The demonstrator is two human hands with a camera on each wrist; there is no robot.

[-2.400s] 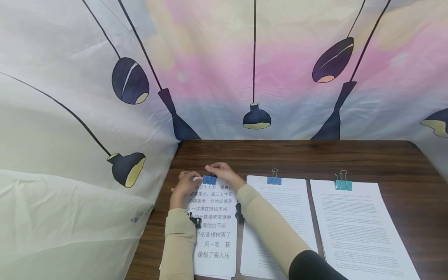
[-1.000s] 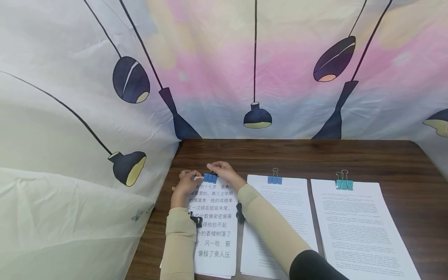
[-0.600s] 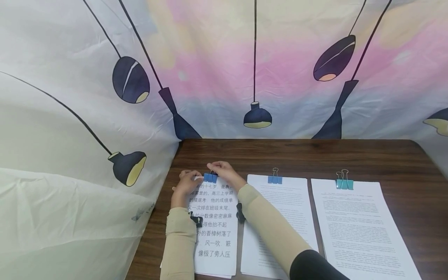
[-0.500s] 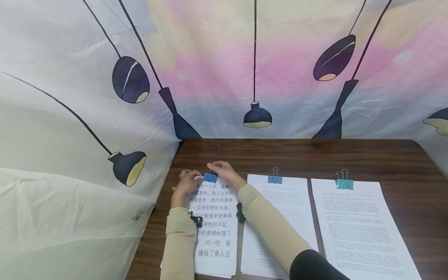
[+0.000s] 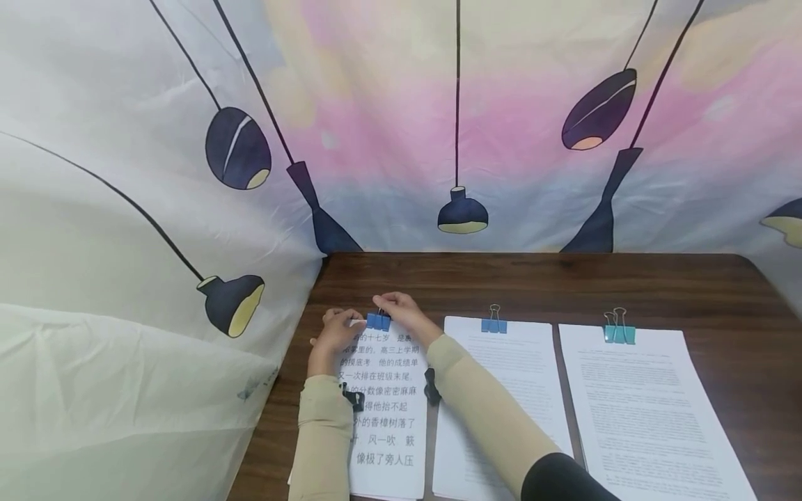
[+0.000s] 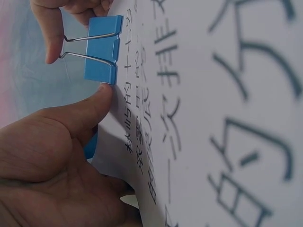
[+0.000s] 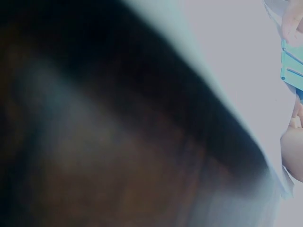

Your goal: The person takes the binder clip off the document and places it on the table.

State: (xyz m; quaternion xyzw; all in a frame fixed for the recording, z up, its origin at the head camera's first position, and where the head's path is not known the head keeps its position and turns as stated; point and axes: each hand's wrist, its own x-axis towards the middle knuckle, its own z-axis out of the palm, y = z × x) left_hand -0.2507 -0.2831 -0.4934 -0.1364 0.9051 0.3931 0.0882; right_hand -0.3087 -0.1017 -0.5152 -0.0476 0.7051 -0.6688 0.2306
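At the head of the left paper stack [image 5: 388, 403], printed with large characters, a blue binder clip [image 5: 379, 321] sits over the top edge. My left hand [image 5: 337, 332] pinches the stack just left of the clip. In the left wrist view its thumb [image 6: 90, 111] lies on the front side, its tip against the clip's lower corner, with fingers partly hidden behind the paper. From the right, my right hand [image 5: 404, 313] holds the clip by its wire handles [image 6: 87, 47]. The right wrist view is mostly dark and blurred, with part of the clip [image 7: 292, 66] at its right edge.
To the right lie two more paper stacks: the middle stack [image 5: 501, 376] bears a blue binder clip [image 5: 494, 325], the far right stack [image 5: 639, 396] a teal one [image 5: 619, 335]. All rest on a dark wooden table [image 5: 532, 278]. A patterned cloth [image 5: 388, 139] hangs behind and at the left.
Both hands keep the same hold on the stack and the clip. Only the head view has shifted slightly, so everything appears a little lower.
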